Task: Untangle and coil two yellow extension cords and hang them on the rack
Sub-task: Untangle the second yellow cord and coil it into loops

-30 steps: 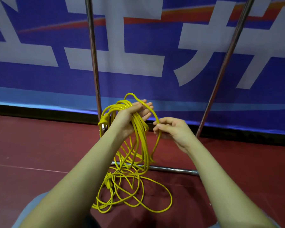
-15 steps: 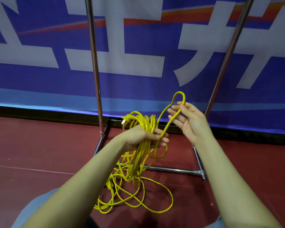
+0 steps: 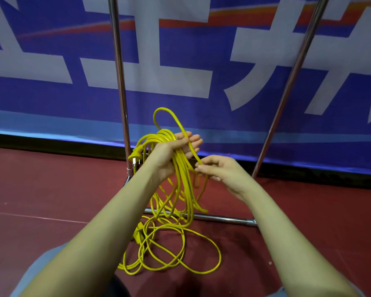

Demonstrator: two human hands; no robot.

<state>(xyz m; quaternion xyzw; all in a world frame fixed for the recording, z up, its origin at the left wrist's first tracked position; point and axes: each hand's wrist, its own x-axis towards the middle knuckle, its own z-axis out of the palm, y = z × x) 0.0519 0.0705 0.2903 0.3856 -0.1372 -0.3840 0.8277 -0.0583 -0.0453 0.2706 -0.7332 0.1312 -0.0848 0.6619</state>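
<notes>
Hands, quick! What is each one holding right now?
Left hand: holds the bundle of yellow cord loops, thumb pressing them against the palm.
Right hand: fingertips pinch one strand of the same yellow cord.

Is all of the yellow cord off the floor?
No, the left hand holds a bundle, but loops of yellow cord lie on the floor.

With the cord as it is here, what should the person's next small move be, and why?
Probably lay another loop: the right hand pinches a strand and should carry it up into the left hand, which already grips a bundle of the yellow cord. Much cord lies loose on the floor, so coiling isn't finished.
</notes>
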